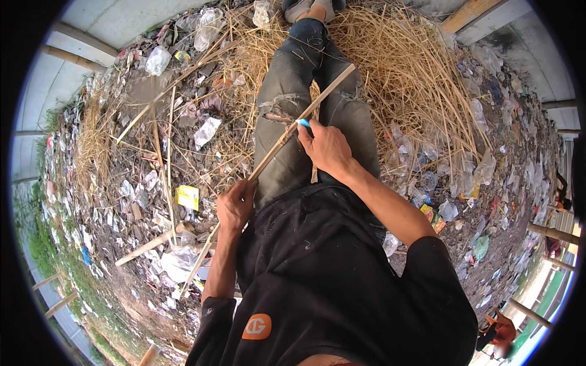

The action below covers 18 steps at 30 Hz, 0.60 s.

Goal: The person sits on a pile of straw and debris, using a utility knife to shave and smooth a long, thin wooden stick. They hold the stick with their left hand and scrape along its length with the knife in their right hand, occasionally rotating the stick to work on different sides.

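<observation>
At the far left we see green plants [39, 232] along the edge of the littered ground [122, 268], then a patch of straw [93, 143]. Right of that lie a clear plastic bag [158, 61] and a yellow packet [187, 197], with a crumpled whitish bag [179, 263] below; what any of these holds, we cannot tell. Long thin sticks [163, 155] lie near the yellow packet. Then comes our left hand [235, 206], its fingers curled around a long, flat wooden strip [278, 149]. The strip slants up and to the right, across our worn trousers [348, 131], which are torn at the knees, to a free end above the far leg. Our right hand [329, 149] is at the strip's middle, its fingers closed on a small blue thing [303, 122] held against the wood; most of that thing is hidden, so we cannot tell its kind. Beyond the right leg spreads a heap of straw [397, 67], with see-through bags [485, 168] beside it, their contents unclear. Farther right lies a green plastic scrap [480, 247], and near the lower right edge we see another person in orange [504, 332].
</observation>
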Motion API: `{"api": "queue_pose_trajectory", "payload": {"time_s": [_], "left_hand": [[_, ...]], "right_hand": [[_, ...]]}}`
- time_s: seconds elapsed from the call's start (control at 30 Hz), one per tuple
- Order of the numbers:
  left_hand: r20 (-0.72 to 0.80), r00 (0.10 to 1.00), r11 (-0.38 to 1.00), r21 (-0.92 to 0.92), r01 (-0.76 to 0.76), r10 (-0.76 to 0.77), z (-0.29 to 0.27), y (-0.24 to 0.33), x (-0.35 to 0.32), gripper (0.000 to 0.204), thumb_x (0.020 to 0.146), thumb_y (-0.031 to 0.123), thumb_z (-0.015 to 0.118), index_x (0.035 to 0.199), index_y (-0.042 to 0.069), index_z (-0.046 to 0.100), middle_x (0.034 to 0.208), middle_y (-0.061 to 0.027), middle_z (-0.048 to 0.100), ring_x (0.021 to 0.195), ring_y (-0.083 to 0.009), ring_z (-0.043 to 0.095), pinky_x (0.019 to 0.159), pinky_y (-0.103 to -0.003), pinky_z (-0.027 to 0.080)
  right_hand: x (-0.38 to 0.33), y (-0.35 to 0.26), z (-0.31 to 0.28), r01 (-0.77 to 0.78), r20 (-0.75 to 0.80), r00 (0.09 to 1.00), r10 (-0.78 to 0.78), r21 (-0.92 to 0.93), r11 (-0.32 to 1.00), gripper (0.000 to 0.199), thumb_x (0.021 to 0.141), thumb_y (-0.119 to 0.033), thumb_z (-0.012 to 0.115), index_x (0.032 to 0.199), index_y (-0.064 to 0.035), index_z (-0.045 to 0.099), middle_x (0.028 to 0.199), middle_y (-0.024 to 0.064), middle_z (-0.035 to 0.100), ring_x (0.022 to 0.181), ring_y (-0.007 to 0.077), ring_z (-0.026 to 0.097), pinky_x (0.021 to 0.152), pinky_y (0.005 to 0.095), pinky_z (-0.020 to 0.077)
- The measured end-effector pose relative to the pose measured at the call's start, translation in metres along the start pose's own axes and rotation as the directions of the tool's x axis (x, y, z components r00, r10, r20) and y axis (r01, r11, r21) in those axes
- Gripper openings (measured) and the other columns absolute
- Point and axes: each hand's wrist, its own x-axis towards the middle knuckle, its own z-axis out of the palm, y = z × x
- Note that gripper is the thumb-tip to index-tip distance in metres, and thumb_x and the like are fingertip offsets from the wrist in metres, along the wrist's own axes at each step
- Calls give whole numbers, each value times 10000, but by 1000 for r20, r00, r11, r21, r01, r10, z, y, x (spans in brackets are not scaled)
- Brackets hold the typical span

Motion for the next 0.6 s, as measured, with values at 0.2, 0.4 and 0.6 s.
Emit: {"api": "queue_pose_trajectory", "payload": {"time_s": [0.2, 0.4, 0.6], "left_hand": [[59, 993, 995, 27, 97, -98, -12, 15, 7, 208, 913, 234, 768, 1020, 56, 769, 768, -171, 715, 665, -320, 713, 596, -404, 531], [9, 1000, 1000, 11, -14, 14, -6, 4, 5, 227, 913, 243, 772, 1025, 45, 772, 782, -173, 723, 649, -310, 712, 592, -390, 540], [58, 998, 998, 57, 0, -4, -16, 15, 9, 175, 917, 229, 764, 959, 59, 755, 750, -157, 703, 631, -333, 693, 571, -413, 518]], "right_hand": [[14, 16, 10, -45, -19, 999, 46, 45, 998, 463, 1040, -415, 538, 848, -11, 655, 656, 233, 668, 676, 443, 688, 616, 536, 556], [23, 26, -3, -116, -45, 992, 121, 96, 989, 458, 1032, -407, 563, 832, -5, 650, 665, 245, 662, 675, 449, 684, 583, 520, 548], [13, 10, 2, -91, 64, 994, 83, 146, 985, 423, 1035, -382, 556, 862, -9, 650, 667, 227, 672, 679, 447, 687, 615, 540, 552]]}}
